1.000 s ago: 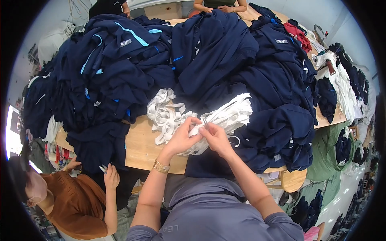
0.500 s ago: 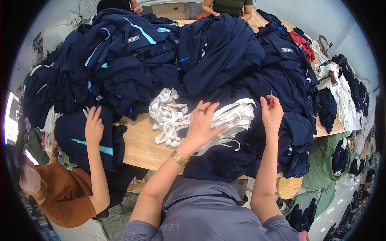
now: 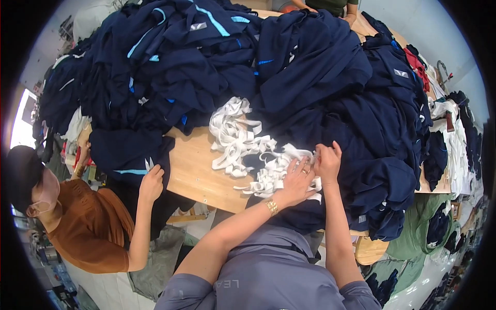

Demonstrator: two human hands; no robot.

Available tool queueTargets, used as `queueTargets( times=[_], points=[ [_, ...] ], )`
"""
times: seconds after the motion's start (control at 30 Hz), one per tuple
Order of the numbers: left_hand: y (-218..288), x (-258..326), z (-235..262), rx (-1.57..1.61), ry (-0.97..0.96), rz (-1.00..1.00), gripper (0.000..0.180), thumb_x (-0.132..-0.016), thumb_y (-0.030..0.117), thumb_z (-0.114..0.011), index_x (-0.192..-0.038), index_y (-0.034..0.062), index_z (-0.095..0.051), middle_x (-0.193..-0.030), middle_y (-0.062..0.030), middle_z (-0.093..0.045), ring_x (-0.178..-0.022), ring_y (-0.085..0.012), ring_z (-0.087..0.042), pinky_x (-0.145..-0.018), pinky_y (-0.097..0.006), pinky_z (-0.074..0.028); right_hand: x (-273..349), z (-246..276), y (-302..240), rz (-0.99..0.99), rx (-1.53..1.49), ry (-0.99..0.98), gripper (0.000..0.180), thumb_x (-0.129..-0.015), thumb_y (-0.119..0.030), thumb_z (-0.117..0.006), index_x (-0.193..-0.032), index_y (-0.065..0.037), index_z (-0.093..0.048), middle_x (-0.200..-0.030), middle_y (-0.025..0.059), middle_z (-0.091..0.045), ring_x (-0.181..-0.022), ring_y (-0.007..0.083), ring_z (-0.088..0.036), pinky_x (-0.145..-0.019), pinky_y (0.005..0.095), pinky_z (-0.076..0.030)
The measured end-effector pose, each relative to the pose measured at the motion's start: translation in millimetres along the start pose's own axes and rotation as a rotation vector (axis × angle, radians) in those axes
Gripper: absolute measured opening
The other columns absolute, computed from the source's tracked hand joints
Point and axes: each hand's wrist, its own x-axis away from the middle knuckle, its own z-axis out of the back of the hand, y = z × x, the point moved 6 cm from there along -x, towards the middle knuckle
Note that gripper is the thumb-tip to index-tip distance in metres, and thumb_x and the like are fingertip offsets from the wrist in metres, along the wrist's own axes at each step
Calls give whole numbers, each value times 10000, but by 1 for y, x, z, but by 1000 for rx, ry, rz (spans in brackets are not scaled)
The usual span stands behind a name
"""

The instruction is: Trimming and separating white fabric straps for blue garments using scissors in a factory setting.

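Loose white fabric strips (image 3: 271,178) lie bunched on dark navy cloth near the table's front edge. My left hand (image 3: 294,183) rests on their right end, fingers stretched out and lying flat. Close beside it, my right hand (image 3: 329,164) is closed with curled fingers at the edge of the strips; what it pinches is hidden. A gold bracelet (image 3: 272,207) circles my left wrist. A second tangle of white strips (image 3: 227,139) lies farther back to the left, partly on the bare wood.
Big heaps of navy garments (image 3: 310,62) cover the back and right of the wooden table (image 3: 194,168). At left a co-worker in a brown shirt (image 3: 93,227) holds small scissors (image 3: 149,164) over a navy garment (image 3: 124,147). Another person (image 3: 330,6) stands across the table.
My hands have come together over the strips: the left went right and down onto them, the right came down beside it. The strips' right end is bunched up. The view has shifted.
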Motion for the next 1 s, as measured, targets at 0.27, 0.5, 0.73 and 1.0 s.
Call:
queueTargets(
  times=[0.27, 0.5, 0.73, 1.0],
  points=[
    [-43, -6, 112, 587, 253, 12, 231, -626, 122, -597, -842, 63, -544, -966, -135, -501, -969, -296, -455, -868, -384, -368, 1, 11, 17, -201, -184, 66, 92, -862, -38, -486, -903, -1, -561, -738, 89, -615, -667, 183, -605, -876, 348, -424],
    [-165, 54, 116, -54, 317, 566, 177, -763, 204, -606, -837, 53, -549, -869, -138, -575, -875, -319, -523, -744, -412, -408, -27, 68, 24, -567, -740, 506, 172, -944, -132, -431, -924, 12, -523, -773, 93, -625, -760, 127, -601, -736, 235, -463],
    [-153, 40, 177, -103, 373, 566, 192, -824, 203, -579, -877, 33, -651, -723, -161, -614, -721, -323, -569, -639, -380, -438, -41, 37, -31, -798, -1247, 68, 261, -942, -247, -447, -901, -6, -536, -765, 106, -623, -675, 178, -623, -644, 270, -498],
    [-71, 9, 222, 784, 77, 444, 175, -853, 163, -578, -855, -7, -621, -648, 37, -522, -549, -18, -425, -478, -207, -345, -85, -48, -140, -1111, -2322, -455, 330, -936, -266, -414, -1156, -25, -458, -1098, 222, -546, -1025, 331, -556, -858, 441, -479]
  ],
)
